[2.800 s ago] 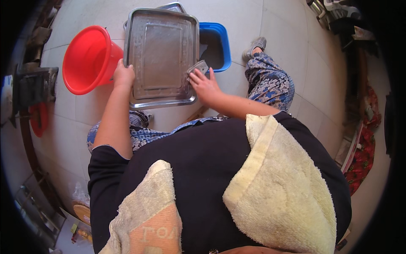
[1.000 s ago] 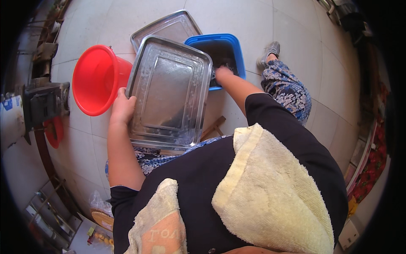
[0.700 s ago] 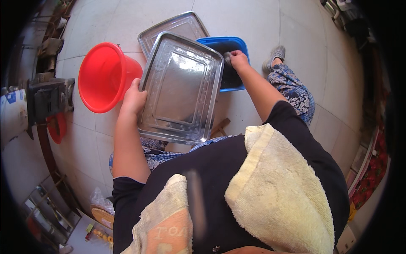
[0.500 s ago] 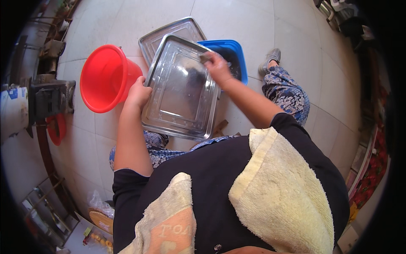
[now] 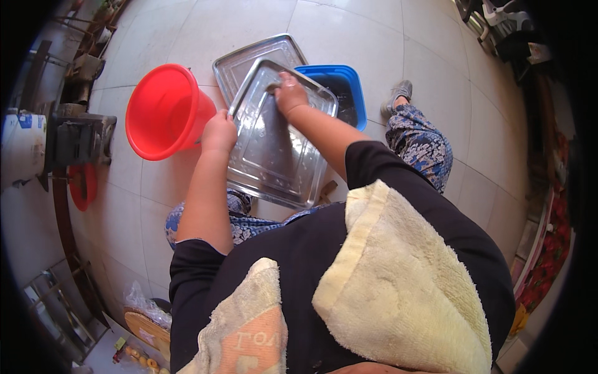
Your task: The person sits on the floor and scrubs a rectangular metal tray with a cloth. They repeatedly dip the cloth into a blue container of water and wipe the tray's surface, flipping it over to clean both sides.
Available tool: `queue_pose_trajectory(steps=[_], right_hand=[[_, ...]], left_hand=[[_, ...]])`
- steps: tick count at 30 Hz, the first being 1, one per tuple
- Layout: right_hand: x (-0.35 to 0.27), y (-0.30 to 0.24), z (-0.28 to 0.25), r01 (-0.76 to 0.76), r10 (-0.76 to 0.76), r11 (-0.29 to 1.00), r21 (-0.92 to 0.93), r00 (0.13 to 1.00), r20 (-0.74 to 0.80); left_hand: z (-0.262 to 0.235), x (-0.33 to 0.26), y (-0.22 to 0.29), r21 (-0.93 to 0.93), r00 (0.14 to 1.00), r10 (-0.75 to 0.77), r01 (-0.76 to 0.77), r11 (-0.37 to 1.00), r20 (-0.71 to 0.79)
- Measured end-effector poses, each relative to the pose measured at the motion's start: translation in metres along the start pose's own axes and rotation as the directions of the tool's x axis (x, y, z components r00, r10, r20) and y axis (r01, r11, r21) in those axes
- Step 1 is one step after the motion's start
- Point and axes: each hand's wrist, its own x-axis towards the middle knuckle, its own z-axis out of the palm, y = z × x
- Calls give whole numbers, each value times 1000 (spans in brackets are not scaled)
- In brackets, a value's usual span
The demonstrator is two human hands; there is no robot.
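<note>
A wet, rectangular metal tray (image 5: 280,156) is held tilted in front of me. My left hand (image 5: 219,132) grips its left rim. Near the tray's far end, my right hand (image 5: 290,95) presses a small greyish scrubbing pad (image 5: 273,87) against the inner surface; the fingers partly cover the pad. Behind the held tray lies a second metal tray (image 5: 249,59), partly hidden by it. A blue tub (image 5: 358,93) with dark contents stands at the far right of the held tray, partly overlapped by it.
To the left of my left hand, a red bucket (image 5: 162,118) stands on the tiled floor (image 5: 349,31). My shoe (image 5: 400,93) is right of the tub. Machinery (image 5: 78,137) lines the left side, and a yellow towel (image 5: 405,280) hangs over my chest.
My right hand has moved left with the scrubbing pad, from the tray's far right edge onto its far inner surface. The held tray has shifted slightly right, with my left hand still on its rim.
</note>
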Motion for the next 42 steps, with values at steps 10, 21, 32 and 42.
queue_pose_trajectory(steps=[10,21,32,42], right_hand=[[-114,-46,-45,744,-770,635,205,593,235],[-2,-24,-19,229,-99,943,-241,885,455],[-14,-2,-18,312,-155,898,-311,884,441],[-69,-26,-35,445,-281,854,-270,830,481]], left_hand=[[10,-4,-4,-3,992,-79,80,997,101],[16,-23,0,114,998,15,-22,993,62],[22,-25,0,92,999,25,-28,995,35],[22,-24,-1,83,999,23,-27,996,47]])
